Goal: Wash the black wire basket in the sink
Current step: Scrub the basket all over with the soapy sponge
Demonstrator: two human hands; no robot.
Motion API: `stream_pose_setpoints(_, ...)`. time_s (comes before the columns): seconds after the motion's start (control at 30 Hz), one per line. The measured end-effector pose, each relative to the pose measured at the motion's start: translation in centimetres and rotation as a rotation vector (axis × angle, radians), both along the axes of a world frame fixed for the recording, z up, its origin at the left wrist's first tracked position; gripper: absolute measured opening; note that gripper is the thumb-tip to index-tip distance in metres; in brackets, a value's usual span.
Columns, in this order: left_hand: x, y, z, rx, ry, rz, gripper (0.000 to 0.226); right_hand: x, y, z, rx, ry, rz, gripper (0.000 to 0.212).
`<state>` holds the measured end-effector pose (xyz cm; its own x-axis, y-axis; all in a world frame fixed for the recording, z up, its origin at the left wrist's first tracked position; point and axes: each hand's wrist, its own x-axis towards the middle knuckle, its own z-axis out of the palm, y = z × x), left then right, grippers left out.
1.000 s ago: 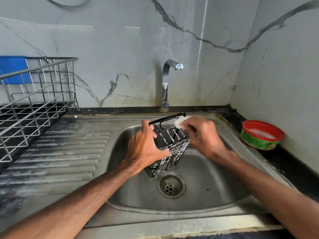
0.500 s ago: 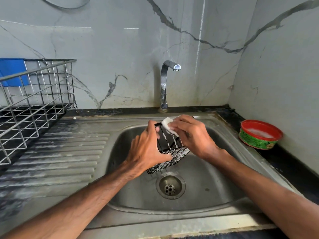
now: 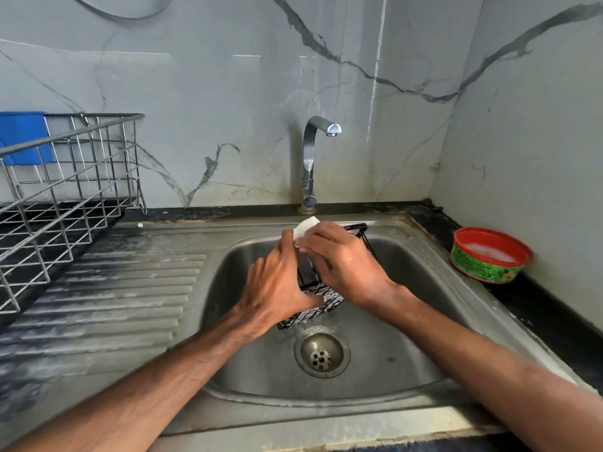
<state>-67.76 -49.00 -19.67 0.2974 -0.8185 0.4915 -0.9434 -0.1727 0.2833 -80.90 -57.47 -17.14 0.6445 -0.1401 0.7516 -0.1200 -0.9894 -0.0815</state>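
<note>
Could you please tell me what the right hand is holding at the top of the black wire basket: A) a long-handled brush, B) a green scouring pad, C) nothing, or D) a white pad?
D: the right hand pinches a white pad at the upper edge of the black wire basket, which the left hand grips over the sink.

My left arm point(image 3: 163, 380) is bare as far as I can see it, and my right arm point(image 3: 489, 363) is bare too. Thin cords and veins make long lines under the skin of my left arm. My left hand point(image 3: 277, 288) has bumpy knuckles and long fingers. The back of my right hand point(image 3: 346, 265) looks wet and shiny in the light
</note>
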Motion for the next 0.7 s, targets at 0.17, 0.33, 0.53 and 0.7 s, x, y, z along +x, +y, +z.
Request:
stream_pose_setpoints(0.17, 0.3, 0.3, -0.1, -0.038, 0.011, -0.100, 0.103, -2.7, -5.0, 0.2, 0.003, 0.002, -0.196, 0.028)
stream_pose_setpoints(0.33, 1.1, 0.3, -0.2, -0.056, 0.036, -0.148, 0.108, -5.2, -6.9, -0.2, 0.081, 0.002, -0.317, 0.028)
stream_pose_setpoints(0.53, 2.1, 0.2, -0.5, -0.053, 0.115, -0.115, 0.109, -4.6, -3.3, 0.0, 0.233, -0.071, -0.234, 0.021)
stream_pose_setpoints(0.7, 3.0, -0.3, -0.6, -0.048, 0.196, -0.090, 0.113, -1.7, 0.1, -1.1, 0.138, 0.076, -0.031, 0.026)
